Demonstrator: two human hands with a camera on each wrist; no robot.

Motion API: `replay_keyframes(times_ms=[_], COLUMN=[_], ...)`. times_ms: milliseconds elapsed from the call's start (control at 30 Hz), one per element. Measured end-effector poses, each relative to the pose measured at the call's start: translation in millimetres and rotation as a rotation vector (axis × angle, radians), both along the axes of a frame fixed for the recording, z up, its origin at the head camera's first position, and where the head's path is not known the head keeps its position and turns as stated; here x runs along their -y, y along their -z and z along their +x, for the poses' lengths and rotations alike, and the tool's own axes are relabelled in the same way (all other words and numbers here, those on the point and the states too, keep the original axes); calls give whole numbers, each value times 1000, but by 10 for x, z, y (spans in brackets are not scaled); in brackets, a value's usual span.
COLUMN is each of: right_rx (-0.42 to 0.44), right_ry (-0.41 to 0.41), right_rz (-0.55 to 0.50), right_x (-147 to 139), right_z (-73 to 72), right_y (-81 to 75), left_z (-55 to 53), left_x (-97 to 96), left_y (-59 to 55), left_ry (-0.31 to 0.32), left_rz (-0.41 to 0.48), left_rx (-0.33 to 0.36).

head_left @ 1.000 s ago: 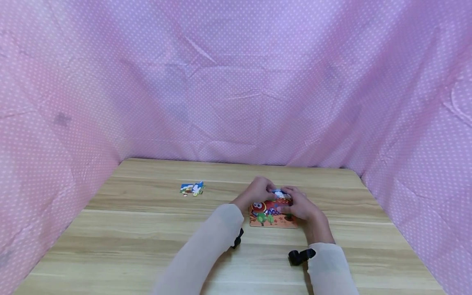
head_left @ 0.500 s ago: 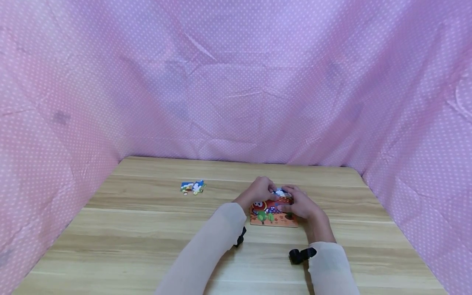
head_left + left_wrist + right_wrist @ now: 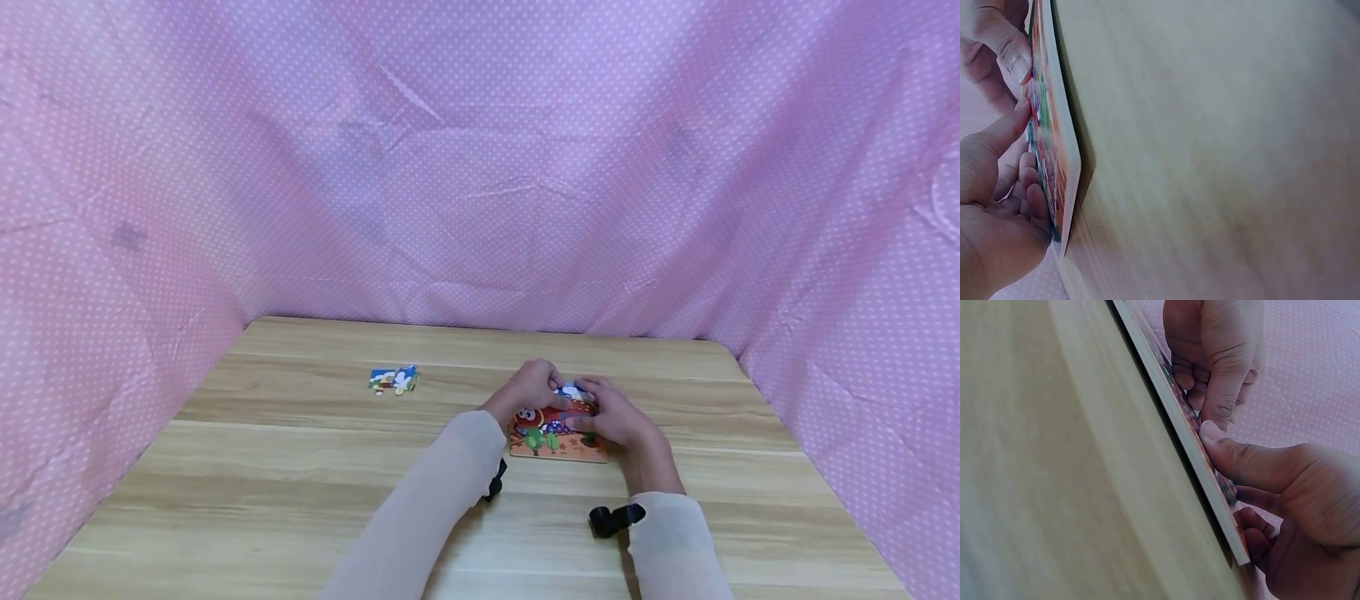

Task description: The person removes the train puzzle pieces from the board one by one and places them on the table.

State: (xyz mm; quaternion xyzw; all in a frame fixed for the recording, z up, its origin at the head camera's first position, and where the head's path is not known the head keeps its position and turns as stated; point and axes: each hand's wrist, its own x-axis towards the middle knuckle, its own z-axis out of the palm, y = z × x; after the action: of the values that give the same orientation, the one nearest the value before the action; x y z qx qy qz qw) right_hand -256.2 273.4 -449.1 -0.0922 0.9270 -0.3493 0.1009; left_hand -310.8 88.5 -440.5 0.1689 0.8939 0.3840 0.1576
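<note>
A jigsaw puzzle in a flat tray (image 3: 558, 452), with a red smiling character on an orange ground, lies right of the middle of the table. At its upper part my left hand (image 3: 529, 387) rests with thumb and curled fingertips on the picture, seen close in the left wrist view. I cannot tell whether a piece sits between them. Across the right side spreads my right hand (image 3: 618, 417), thumb laid on the picture and index finger at the top edge. The two thumbs come close together in the right wrist view. A blue and white patch of the puzzle (image 3: 572, 392) shows between the hands.
Several loose puzzle pieces (image 3: 393, 380), blue, white and green, lie in a small group at the back left of the wooden table (image 3: 262, 467). A pink dotted cloth (image 3: 480, 167) hangs behind and on both sides. Each wrist wears a black camera.
My left hand has shifted very slightly right and closer to the right hand over the top of the puzzle. The right hand stays almost in place, and the loose pieces lie as before.
</note>
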Motion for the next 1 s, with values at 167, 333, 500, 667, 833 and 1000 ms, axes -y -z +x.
replay_keyframes(times_ms=[167,333,500,667,833,1000], right_rx=[-3,2,1,-5,-12,-18], right_ry=[8,26,40,41,27,20], right_rz=[2,-13,-21,-18,-39,-65], right_x=[-3,0,2,5,12,4], right_z=[0,-1,-5,-2,-2,2], right_y=[1,4,7,8,24,38], left_z=[1,-2,-16,3,35,55], left_x=[-14,-17,-19,-42,-92,-112], left_y=[15,22,36,34,15,-13], left_ry=[-15,-16,-7,-33,-93,-122], left_rz=[4,18,57,150,187,213], left_rx=[6,0,-20,16,70,100])
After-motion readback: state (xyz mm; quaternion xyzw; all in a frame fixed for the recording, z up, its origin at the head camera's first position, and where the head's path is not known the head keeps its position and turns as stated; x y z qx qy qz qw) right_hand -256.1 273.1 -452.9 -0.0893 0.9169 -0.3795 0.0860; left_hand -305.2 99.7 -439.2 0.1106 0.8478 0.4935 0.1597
